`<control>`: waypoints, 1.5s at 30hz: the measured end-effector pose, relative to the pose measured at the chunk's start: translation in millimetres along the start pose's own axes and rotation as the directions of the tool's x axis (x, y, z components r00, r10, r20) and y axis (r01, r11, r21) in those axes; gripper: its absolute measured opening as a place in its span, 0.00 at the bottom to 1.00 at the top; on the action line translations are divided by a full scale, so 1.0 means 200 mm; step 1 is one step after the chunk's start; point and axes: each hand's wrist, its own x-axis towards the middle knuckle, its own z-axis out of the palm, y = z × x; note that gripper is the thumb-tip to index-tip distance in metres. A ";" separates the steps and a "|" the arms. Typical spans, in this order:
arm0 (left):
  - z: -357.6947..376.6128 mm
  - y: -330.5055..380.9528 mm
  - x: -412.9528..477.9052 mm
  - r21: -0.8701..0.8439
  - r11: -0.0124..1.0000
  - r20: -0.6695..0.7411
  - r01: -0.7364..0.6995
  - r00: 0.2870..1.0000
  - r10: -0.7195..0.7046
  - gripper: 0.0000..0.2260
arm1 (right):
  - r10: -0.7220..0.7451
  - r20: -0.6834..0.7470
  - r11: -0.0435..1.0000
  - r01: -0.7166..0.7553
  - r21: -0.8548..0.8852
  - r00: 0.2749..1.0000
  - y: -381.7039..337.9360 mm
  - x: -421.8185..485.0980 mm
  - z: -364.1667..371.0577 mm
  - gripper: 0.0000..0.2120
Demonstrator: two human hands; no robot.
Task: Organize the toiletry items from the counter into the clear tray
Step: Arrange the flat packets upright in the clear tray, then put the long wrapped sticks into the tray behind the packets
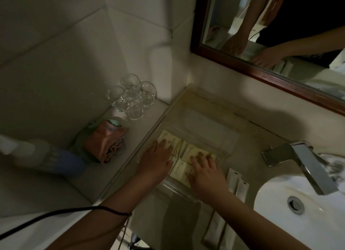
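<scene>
A clear tray [226,137] lies on the beige counter beside the wall. Several flat cream toiletry packets [194,150] lie side by side in its near half. My left hand [155,160] rests flat, fingers spread, on the left packets. My right hand [205,172] lies flat on the right packets near the tray's front rim. Neither hand grips anything. Two white sachets [237,180] lie on the counter just right of the tray. More white sachets [214,229] lie lower on the counter, partly hidden by my right forearm.
Several upturned glasses [130,96] stand on a ledge at the back left. A folded pink cloth [106,142] sits in front of them. A chrome faucet [298,164] and white sink [306,208] are at the right. A framed mirror [261,67] hangs above.
</scene>
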 end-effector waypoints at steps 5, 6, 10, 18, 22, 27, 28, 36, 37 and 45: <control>-0.02 0.02 0.00 0.003 1.000 -0.016 0.002 1.000 -0.002 0.26 | -0.004 -0.027 1.000 0.003 -0.009 1.000 0.00 0.01 0.00 0.31; -0.02 0.02 0.00 0.013 1.000 -0.021 0.002 1.000 -0.002 0.26 | -0.002 -0.027 1.000 0.002 -0.008 1.000 0.00 0.01 0.00 0.31; -0.03 0.03 -0.01 0.047 0.999 -0.028 0.005 1.000 -0.004 0.27 | 0.003 -0.041 1.000 -0.003 -0.003 0.999 0.00 0.03 0.02 0.31; -0.02 0.02 0.00 0.077 0.997 -0.047 -0.011 0.999 0.015 0.26 | 0.000 -0.051 1.000 0.001 0.019 0.999 -0.02 0.02 0.03 0.30; -0.01 0.02 0.00 0.047 0.999 -0.072 0.001 0.997 0.003 0.27 | -0.002 -0.067 0.999 0.005 0.043 0.998 -0.01 0.02 0.02 0.30; -0.02 0.05 -0.05 -0.004 0.998 -0.180 -0.058 0.982 0.056 0.27 | 0.017 -0.184 0.989 0.010 0.145 0.983 0.05 -0.07 0.00 0.28; -0.02 0.06 -0.06 -0.021 0.997 -0.199 -0.077 0.977 0.071 0.27 | 0.025 -0.219 0.986 0.011 0.164 0.975 0.07 -0.10 -0.01 0.27; -0.06 0.30 -0.26 -0.199 0.937 -0.329 -0.287 0.920 0.212 0.13 | 0.382 -0.318 0.848 -0.192 0.493 0.868 0.38 -0.38 -0.02 0.14; -0.05 0.34 -0.30 -0.197 0.928 -0.322 -0.318 0.914 0.245 0.12 | 0.422 -0.281 0.834 -0.247 0.494 0.862 0.42 -0.42 0.00 0.12; 0.07 0.65 -0.57 -0.201 0.927 -0.071 -0.316 0.949 0.308 0.10 | 0.447 -0.074 0.843 -0.393 0.368 0.891 0.56 -0.63 0.19 0.13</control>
